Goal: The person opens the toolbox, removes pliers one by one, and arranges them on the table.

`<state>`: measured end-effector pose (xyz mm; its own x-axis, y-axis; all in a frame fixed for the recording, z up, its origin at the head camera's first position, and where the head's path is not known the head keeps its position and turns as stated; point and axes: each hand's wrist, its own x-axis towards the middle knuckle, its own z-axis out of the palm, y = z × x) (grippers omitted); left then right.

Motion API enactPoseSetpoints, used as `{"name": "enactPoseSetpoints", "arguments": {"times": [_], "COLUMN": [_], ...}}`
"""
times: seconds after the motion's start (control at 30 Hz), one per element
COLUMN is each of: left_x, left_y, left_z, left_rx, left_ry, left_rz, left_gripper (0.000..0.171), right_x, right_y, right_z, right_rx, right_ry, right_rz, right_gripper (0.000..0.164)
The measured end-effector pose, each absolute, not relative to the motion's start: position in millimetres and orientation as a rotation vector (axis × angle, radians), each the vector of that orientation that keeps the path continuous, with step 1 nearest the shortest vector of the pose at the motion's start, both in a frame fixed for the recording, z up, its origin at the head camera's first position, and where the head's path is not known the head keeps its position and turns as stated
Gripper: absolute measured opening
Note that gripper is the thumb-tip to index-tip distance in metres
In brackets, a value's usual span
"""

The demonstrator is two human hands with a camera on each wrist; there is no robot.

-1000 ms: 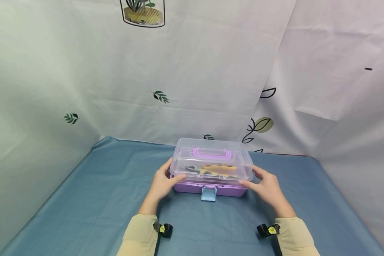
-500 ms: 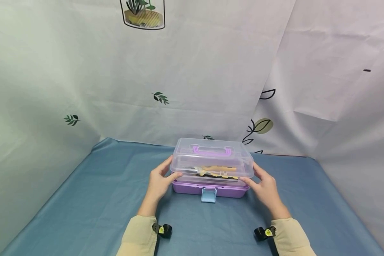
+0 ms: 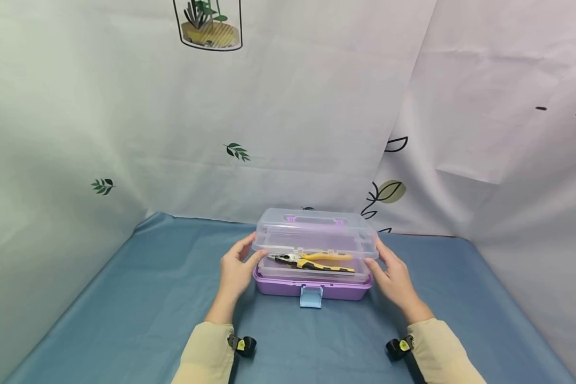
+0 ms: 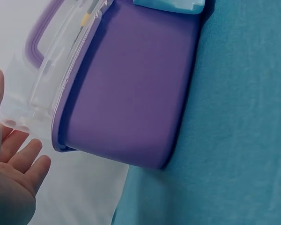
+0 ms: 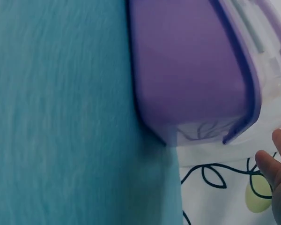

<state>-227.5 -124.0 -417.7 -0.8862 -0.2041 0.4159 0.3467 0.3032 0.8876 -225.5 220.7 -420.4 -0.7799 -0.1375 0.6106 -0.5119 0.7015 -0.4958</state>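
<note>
Head view: how is the toolbox looking, and where is it sitting?

It's resting on the blue cloth, just off the picture's centre towards 5 o'clock. The base is showing purple, and a pale blue latch is hanging unfastened at its 6 o'clock side. The clear lid is tilting up at the front, its purple handle lying towards 12. Beneath, yellow-and-black pliers are lying across a translucent tray.

And the fingers?

From 9 o'clock, the left hand is pinching the lid's end, thumb in front; the left wrist view is showing its other fingers spreading apart. The right hand is pinching the opposite end from 3 o'clock, its fingers slightly parted.

What's differing from a second ago?

The lid's front edge is standing higher now, with both hands gripping it. The pliers' lower handle, then showing through the plastic, is lying exposed below that edge. The base is keeping its place on the cloth.
</note>
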Motion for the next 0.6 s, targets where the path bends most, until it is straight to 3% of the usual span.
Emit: {"name": "enactPoseSetpoints", "arguments": {"times": [0.6], "left_x": [-211.4], "left_y": [-117.7], "left_z": [-385.1], "left_rx": [-0.178], "left_ry": [-2.118], "left_rz": [-1.763], "left_gripper": [0.049], "right_x": [-244.2], "right_y": [218.5], "right_z": [-431.5], "right_rx": [0.395], "right_ry": [-2.153], "right_rz": [1.125], "right_gripper": [0.038]}}
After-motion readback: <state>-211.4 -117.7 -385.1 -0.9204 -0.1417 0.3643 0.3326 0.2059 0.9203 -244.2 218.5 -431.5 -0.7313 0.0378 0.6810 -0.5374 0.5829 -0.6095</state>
